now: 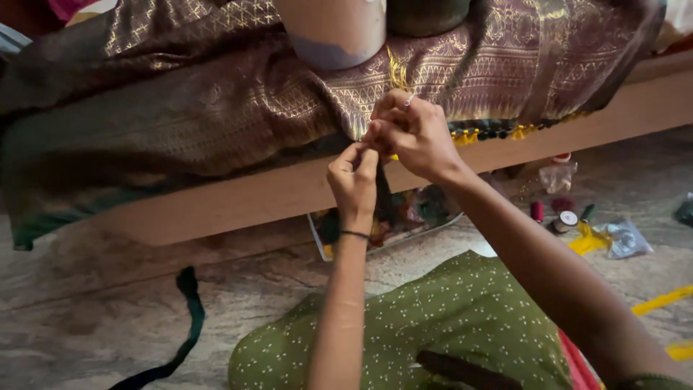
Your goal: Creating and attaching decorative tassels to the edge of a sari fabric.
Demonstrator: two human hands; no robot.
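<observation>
A brown and gold patterned sari cloth (216, 94) lies spread over a low wooden bench (238, 195). My right hand (411, 133) pinches the cloth's lower edge, where yellow and dark tassels (498, 133) hang along the border. My left hand (354, 180) is just below it, fingertips pinched together on a thin thread or tassel strand at the same spot. Both hands touch at the fingertips. What lies between the fingers is too small to see clearly.
A tray with coloured threads (404, 217) sits under the bench. Thread spools (563, 217), plastic bags (621, 238) and yellow strips (660, 300) lie on the stone floor at right. A dark green strip (189, 318) lies at left. My green dotted garment (433, 325) covers my lap.
</observation>
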